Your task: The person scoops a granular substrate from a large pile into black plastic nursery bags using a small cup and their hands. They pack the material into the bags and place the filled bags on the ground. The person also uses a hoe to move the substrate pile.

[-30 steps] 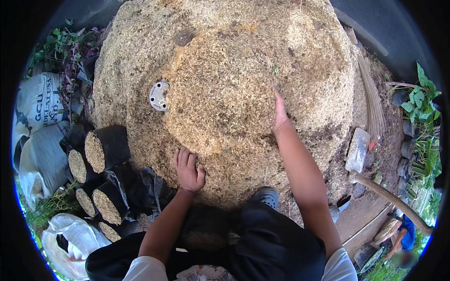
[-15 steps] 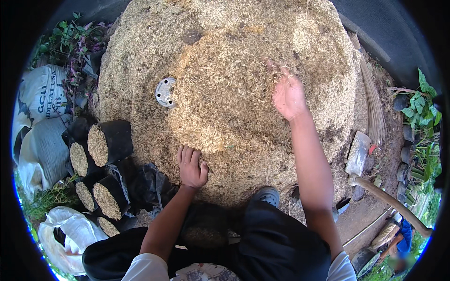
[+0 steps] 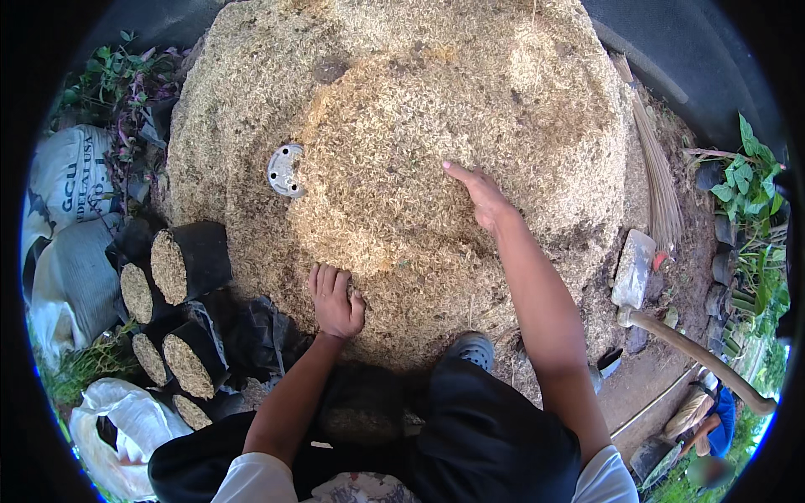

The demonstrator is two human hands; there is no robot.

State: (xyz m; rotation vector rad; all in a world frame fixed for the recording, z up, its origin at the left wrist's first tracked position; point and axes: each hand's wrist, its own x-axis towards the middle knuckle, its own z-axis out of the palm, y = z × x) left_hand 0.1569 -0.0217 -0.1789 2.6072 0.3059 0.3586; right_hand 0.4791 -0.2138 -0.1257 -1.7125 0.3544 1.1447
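Stuffed pale sacks [image 3: 75,172] slump between 9 and 10 o'clock, below leafy green and purple plants [image 3: 109,92] at 10, while a crumpled white sack [image 3: 130,419] gapes at 8. Beside them, from 9 o'clock round to 8, black bags [image 3: 205,256] lie on their sides, their mouths packed with husks.

Across the middle spreads a broad heap of husks [image 3: 402,109], pale gold and flecked with darker bits, its crown loose and grainy. A grey disc [image 3: 283,171] with dark holes (its right edge lost under the husks) sits at 10 o'clock. The left hand [image 3: 337,302], palm down with fingers loosely spread, rests at 8 on the heap's near slope. A grey shoe [image 3: 472,350] stands at 5, against the heap's near edge. The right hand [image 3: 485,199], well apart from the left, is at 2 o'clock over the crown, one finger stretched toward 10; whether its other fingers grip any husks cannot be told.

Farther right, a pale flat blade [image 3: 633,268] lies at 3 o'clock near a straw broom [image 3: 658,180], while a dark sheet [image 3: 671,67] borders the scene at 2. A curved wooden handle [image 3: 700,356] crosses bare brown ground [image 3: 641,386] between 3 and 4, and another person [image 3: 719,423] appears at 4. Green leaves [image 3: 742,172] crowd the edge near 3.
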